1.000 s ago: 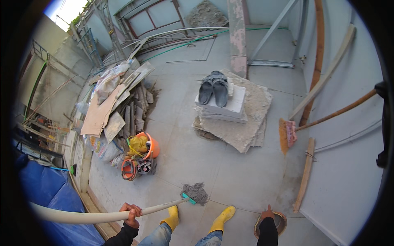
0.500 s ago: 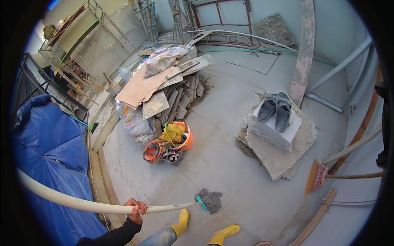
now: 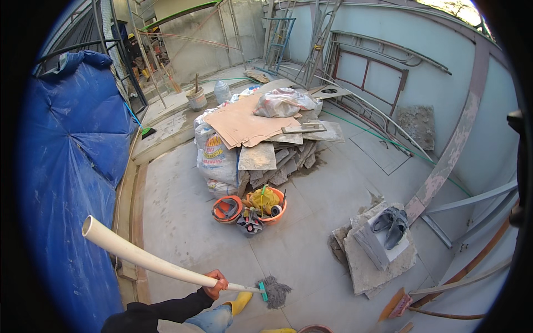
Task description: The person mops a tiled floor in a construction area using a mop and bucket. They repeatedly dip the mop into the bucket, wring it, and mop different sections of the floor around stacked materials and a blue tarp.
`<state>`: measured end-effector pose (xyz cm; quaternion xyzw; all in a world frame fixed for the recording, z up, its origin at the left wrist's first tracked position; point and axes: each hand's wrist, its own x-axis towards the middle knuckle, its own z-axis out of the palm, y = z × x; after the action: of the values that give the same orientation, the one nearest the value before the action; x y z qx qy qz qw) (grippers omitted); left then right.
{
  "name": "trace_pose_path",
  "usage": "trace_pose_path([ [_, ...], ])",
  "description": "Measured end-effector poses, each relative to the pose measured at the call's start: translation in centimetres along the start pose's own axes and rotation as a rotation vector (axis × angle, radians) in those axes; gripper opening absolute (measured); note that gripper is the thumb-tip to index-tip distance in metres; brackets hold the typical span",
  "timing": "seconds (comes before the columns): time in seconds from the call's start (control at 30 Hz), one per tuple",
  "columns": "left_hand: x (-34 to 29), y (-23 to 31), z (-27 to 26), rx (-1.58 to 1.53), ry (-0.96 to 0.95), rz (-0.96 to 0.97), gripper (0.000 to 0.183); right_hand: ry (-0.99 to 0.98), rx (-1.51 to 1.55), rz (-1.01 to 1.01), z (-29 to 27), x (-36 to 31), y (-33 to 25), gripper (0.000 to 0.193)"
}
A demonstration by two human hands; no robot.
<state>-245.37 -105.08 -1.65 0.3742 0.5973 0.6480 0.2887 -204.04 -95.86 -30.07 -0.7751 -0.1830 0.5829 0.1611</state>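
Note:
A mop crosses the lower left of the head view. Its long cream pole (image 3: 150,259) runs to a teal clamp and a grey string head (image 3: 275,292) that lies on the pale tiled floor. My left hand (image 3: 216,284), in a black sleeve, has its fingers wrapped round the pole low down, not far above the clamp. The pole's upper end stands free over a blue tarp (image 3: 78,183). Close by the string head are my yellow boots (image 3: 241,303). My right hand does not show.
Ahead rises a heap of broken slabs (image 3: 283,166), cardboard (image 3: 250,121) and filled sacks (image 3: 216,158), with orange helmets (image 3: 227,209) before it. At right, dark sandals (image 3: 393,225) top a white block on stone slabs (image 3: 355,261). A broom (image 3: 395,305) sits lower right.
The view has tilted up and swung left. The pole's upper end, cut off before, now shows whole. My left hand keeps its grip; the mop head stays on nearly the same floor spot.

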Motion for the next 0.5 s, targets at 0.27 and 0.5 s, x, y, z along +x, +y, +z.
trace_pose_path([
  [0.27, -0.2, -0.7, -3.8, -0.039, 0.075, -0.026, 0.026, -0.079, 0.426, 0.1, 6.9, 3.6, -3.4, 0.025],
  [0.5, 0.8, -0.9, -5.1, -0.09, 0.104, 0.051, 0.027, -0.332, 0.677, 0.003, 20.1, 8.7, -12.8, 0.014],
])
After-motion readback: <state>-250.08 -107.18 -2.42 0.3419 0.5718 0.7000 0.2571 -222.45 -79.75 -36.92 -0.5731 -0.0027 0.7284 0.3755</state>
